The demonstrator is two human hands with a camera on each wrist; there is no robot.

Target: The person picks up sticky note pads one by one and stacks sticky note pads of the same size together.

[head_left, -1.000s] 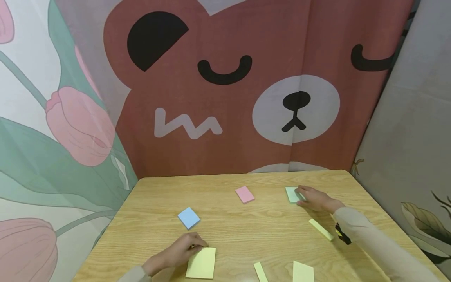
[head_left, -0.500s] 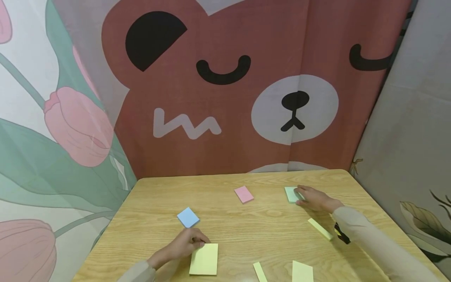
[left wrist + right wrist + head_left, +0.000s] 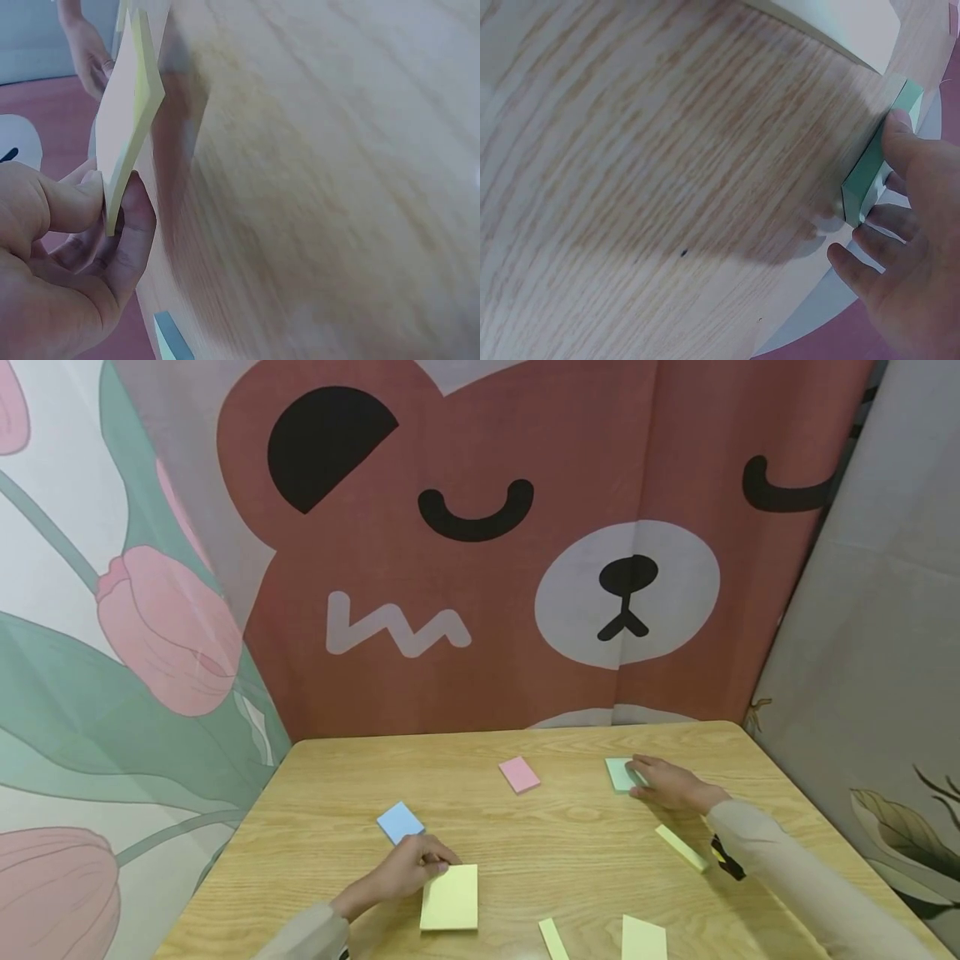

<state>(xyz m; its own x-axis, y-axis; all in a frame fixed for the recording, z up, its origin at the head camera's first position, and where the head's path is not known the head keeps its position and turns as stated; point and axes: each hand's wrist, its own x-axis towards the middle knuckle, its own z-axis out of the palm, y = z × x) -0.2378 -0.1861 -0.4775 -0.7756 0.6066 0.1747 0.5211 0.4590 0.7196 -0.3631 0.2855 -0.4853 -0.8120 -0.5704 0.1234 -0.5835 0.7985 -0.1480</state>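
My left hand (image 3: pixel 408 867) pinches a large yellow sticky note pad (image 3: pixel 450 900) by its upper left corner. The left wrist view shows the pad (image 3: pixel 124 112) raised off the wood, thumb on one face and curled fingers behind. At the back right, my right hand (image 3: pixel 671 782) grips a light green sticky note pad (image 3: pixel 618 774) lying on the table; its right part is covered by the fingers. In the right wrist view the thumb presses one side of this green pad (image 3: pixel 870 169) and fingertips touch the other. A blue sticky note pad (image 3: pixel 399 821) lies just behind my left hand.
A pink sticky note pad (image 3: pixel 520 774) lies at the back of the wooden table (image 3: pixel 337 777). One narrow yellow strip pad (image 3: pixel 680 848) lies by my right forearm, another strip (image 3: pixel 554 939) near the front. A pale yellow pad (image 3: pixel 645 937) is cut off by the lower border.
My left hand has carried the yellow sticky note pad a little right and away from me, now overlapping the blue pad's lower edge in view. The right hand has stayed on the green pad.
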